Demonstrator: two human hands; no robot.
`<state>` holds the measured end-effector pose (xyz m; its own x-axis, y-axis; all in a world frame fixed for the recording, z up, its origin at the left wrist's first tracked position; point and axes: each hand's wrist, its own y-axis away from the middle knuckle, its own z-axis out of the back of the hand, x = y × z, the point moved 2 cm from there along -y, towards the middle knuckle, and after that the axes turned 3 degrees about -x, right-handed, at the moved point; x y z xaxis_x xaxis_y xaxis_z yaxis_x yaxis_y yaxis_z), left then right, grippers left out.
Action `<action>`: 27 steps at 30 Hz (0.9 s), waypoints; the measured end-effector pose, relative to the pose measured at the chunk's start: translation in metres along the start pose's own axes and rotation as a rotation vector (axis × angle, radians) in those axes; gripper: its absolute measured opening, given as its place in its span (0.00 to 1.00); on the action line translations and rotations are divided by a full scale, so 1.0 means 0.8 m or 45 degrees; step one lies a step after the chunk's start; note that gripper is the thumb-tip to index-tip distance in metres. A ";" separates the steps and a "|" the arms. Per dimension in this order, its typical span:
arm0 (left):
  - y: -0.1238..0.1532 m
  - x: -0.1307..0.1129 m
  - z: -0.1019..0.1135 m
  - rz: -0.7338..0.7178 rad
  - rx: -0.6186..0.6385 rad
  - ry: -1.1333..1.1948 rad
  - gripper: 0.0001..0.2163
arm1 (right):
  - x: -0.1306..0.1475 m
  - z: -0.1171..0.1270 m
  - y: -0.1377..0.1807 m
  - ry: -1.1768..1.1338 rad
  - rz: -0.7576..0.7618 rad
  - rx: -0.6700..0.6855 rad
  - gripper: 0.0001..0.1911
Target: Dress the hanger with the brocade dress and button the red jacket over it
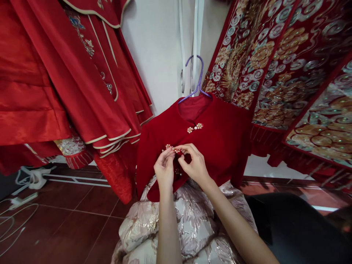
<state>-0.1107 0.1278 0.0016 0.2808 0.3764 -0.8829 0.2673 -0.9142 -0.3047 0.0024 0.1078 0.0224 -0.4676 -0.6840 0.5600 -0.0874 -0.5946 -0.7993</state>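
Observation:
A dark red velvet jacket [220, 146] hangs on a purple hanger [200, 73] in front of me. At its neck a pearl-and-gold flower clasp [195, 128] is fastened. Lower on the front opening, a second flower clasp [169, 147] lies between my hands. My left hand [165, 167] pinches its left half, thumb against fingers. On its right half my right hand [194, 163] is closed, thumb and forefinger curled together. My fingertips partly cover this clasp, so I cannot tell whether its halves are joined. Below, another clasp [178, 172] shows near the loose jacket edge.
Red satin garments [110, 91] hang at the left, and red embroidered panels [275, 66] at the right. A pale metallic brocade skirt [143, 227] spreads beneath the jacket. A black seat [294, 223] stands at lower right. White cables [24, 223] lie on the tiled floor.

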 end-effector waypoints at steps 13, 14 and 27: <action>0.002 -0.001 0.001 -0.021 -0.154 -0.009 0.14 | -0.005 -0.008 0.003 -0.087 -0.106 -0.092 0.06; 0.002 -0.001 0.001 -0.021 -0.147 0.003 0.14 | -0.005 -0.007 0.003 -0.090 -0.106 -0.090 0.08; 0.001 0.003 0.003 -0.057 -0.041 -0.007 0.13 | -0.001 -0.001 0.008 -0.015 -0.118 -0.006 0.13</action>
<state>-0.1119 0.1277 -0.0012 0.2632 0.4156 -0.8706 0.3090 -0.8912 -0.3321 0.0014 0.1053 0.0168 -0.4471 -0.6311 0.6339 -0.1340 -0.6534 -0.7451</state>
